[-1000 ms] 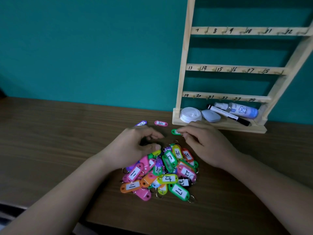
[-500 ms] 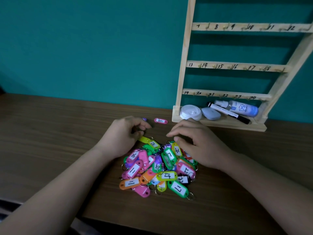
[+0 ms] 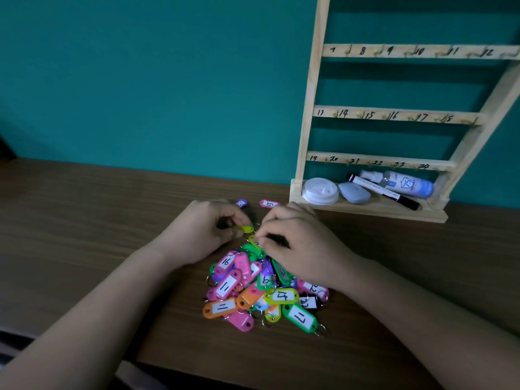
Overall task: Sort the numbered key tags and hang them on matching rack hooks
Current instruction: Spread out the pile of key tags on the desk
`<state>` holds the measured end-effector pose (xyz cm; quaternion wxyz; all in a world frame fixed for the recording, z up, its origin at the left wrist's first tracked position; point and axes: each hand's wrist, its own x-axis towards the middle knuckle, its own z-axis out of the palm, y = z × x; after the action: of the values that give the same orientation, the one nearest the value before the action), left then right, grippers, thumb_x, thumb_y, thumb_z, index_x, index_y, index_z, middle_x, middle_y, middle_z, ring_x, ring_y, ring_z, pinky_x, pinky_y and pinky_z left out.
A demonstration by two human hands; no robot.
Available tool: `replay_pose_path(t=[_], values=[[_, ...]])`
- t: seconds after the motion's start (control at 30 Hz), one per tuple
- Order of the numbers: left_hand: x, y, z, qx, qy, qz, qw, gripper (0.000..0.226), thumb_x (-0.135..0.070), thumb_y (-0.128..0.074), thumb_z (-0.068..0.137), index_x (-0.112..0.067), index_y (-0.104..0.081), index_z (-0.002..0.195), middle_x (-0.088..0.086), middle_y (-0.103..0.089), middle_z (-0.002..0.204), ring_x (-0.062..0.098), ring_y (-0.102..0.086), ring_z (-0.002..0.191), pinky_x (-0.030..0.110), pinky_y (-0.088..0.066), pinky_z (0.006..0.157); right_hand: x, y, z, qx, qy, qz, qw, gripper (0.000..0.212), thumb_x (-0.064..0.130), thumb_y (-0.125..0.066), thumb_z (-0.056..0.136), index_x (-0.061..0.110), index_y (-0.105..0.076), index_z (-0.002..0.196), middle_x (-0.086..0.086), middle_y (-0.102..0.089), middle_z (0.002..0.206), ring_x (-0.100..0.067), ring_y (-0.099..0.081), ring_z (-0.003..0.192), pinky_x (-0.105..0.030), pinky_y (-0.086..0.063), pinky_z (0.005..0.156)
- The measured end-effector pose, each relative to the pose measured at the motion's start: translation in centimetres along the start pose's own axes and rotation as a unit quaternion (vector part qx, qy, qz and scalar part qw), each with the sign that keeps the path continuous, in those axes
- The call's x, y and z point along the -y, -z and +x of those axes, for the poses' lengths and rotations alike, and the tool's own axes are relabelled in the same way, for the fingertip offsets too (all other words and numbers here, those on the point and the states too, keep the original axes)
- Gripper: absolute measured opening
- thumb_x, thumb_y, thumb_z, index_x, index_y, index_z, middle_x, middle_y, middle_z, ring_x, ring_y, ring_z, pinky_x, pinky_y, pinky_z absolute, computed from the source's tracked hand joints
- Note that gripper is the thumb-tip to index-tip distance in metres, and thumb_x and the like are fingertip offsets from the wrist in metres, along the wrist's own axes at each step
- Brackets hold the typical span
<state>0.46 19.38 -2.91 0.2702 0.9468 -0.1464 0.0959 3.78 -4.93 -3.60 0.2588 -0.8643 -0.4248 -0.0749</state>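
A pile of coloured numbered key tags (image 3: 264,291) lies on the wooden table in front of me. My left hand (image 3: 202,232) pinches a yellow-green tag (image 3: 245,229) at the pile's far edge. My right hand (image 3: 298,246) is curled over the top of the pile, its fingertips pinching another yellow tag (image 3: 253,239) just below the first. Behind my hands lie a purple tag (image 3: 241,203) and a pink tag (image 3: 268,204), apart from the pile. The wooden rack (image 3: 399,116) with numbered hooks stands at the back right; no tag hangs on the hooks in view.
On the rack's bottom shelf lie a white lid (image 3: 320,190), a pale blue oval case (image 3: 354,193), a black-and-white marker (image 3: 385,192) and a small spray bottle (image 3: 405,184). A teal wall stands behind. The table's front edge (image 3: 197,372) is close below the pile.
My right hand has come left from the green tag near the rack onto the pile's top. My left hand has taken up a yellow-green tag, and both hands have met.
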Motion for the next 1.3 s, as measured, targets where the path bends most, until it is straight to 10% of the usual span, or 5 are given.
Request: replay_pose_path(t=[0.53, 0.73, 1.3], values=[[1.3, 1.3, 0.2, -0.103, 0.073, 0.030, 0.992, 0.027, -0.015, -0.078, 0.092, -0.031, -0.077, 0.115, -0.018, -0.072, 0.107, -0.003, -0.064, 0.096, 0.011, -0.045, 0.088, -0.7, 0.5, 0.0, 0.074, -0.004, -0.027, 0.997, 0.045, 0.025, -0.039, 0.102, 0.036, -0.073, 0.128, 0.026, -0.061, 0.133, 0.002, -0.042, 0.129, -0.038, -0.027, 0.114], [0.5, 0.9, -0.6, -0.022, 0.060, -0.030, 0.998, 0.030, -0.032, -0.083, 0.089, -0.037, -0.074, 0.117, -0.021, -0.071, 0.110, -0.006, -0.063, 0.104, 0.006, -0.045, 0.087, -1.3, 1.1, -0.2, 0.086, -0.035, -0.076, 0.993, 0.041, 0.030, -0.042, 0.110, 0.039, -0.063, 0.144, 0.018, -0.044, 0.153, -0.004, -0.028, 0.142, -0.037, -0.023, 0.117], [-0.1, -0.7, -0.1, -0.006, 0.045, 0.004, 0.999, 0.019, -0.032, -0.080, 0.092, -0.037, -0.069, 0.107, -0.016, -0.063, 0.104, 0.000, -0.059, 0.101, 0.025, -0.048, 0.091, -1.9, 1.3, -0.5, 0.019, -0.056, -0.047, 0.997, 0.037, 0.037, -0.043, 0.109, 0.032, -0.068, 0.137, 0.019, -0.052, 0.135, -0.005, -0.038, 0.133, -0.037, -0.027, 0.113]])
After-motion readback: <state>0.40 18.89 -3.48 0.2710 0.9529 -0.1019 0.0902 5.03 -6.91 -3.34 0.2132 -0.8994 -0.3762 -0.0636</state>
